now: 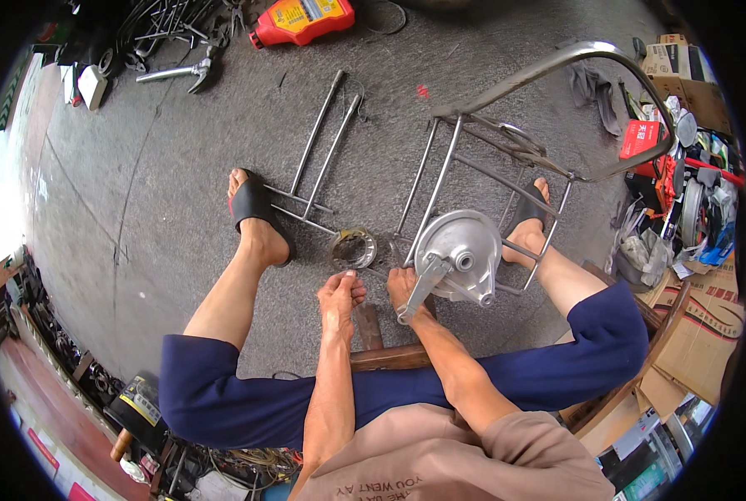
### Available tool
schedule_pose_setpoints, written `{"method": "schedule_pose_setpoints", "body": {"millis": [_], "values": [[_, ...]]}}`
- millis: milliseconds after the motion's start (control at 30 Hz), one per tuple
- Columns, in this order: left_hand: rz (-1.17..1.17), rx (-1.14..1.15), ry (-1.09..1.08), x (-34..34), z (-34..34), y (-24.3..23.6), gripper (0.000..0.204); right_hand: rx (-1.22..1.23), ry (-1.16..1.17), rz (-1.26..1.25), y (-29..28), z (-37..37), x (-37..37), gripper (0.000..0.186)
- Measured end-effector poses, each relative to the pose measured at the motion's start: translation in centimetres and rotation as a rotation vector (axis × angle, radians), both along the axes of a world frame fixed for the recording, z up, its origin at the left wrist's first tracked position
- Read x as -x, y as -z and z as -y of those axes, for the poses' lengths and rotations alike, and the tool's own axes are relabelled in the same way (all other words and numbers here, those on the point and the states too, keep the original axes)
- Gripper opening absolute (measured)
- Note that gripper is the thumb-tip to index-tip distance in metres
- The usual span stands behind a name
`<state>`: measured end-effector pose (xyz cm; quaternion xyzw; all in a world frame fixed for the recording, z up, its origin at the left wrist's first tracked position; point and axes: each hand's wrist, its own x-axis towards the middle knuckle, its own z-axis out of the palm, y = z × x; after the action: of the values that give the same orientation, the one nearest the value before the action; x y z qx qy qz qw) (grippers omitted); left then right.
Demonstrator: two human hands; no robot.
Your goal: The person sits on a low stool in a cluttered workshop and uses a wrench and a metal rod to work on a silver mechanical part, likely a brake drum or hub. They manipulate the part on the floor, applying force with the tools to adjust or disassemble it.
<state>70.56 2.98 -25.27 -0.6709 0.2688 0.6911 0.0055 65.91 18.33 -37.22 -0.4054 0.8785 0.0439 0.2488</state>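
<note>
My left hand (339, 294) is closed in a pinch just below a metal ring with a yellowish rim (354, 249); what its fingers hold is too small to make out. My right hand (402, 286) has its fingers curled beside a silver drum brake plate (452, 242). The plate's lever arm (424, 289) passes over part of that hand, and its grip is hidden. A thin bar (376, 274) shows between the two hands. The plate sits against a silver tubular metal rack (450, 159) with a large bent loop, between my feet.
Two thin metal rods (318, 134) joined by crossbars lie near my left foot. A hammer (181, 73), other tools and a red bottle (302, 21) lie at the far side. Cardboard (707, 326) and mixed parts are piled at right. A wooden bar (389, 357) lies below my hands.
</note>
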Motion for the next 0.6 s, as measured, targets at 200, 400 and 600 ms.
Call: {"method": "schedule_pose_setpoints", "body": {"millis": [200,400,600], "values": [[-0.035,0.037,-0.009,0.4,-0.3,0.0,0.024,-0.068,-0.133,-0.067,-1.3,0.8,0.6,0.023],[-0.068,0.077,-0.033,0.7,-0.2,-0.2,0.018,0.087,0.341,0.488,-5.0,0.1,3.1,0.031],[0.075,0.119,0.039,-0.5,-0.7,0.0,0.022,-0.182,0.522,0.882,-10.7,2.2,4.7,0.027]]}}
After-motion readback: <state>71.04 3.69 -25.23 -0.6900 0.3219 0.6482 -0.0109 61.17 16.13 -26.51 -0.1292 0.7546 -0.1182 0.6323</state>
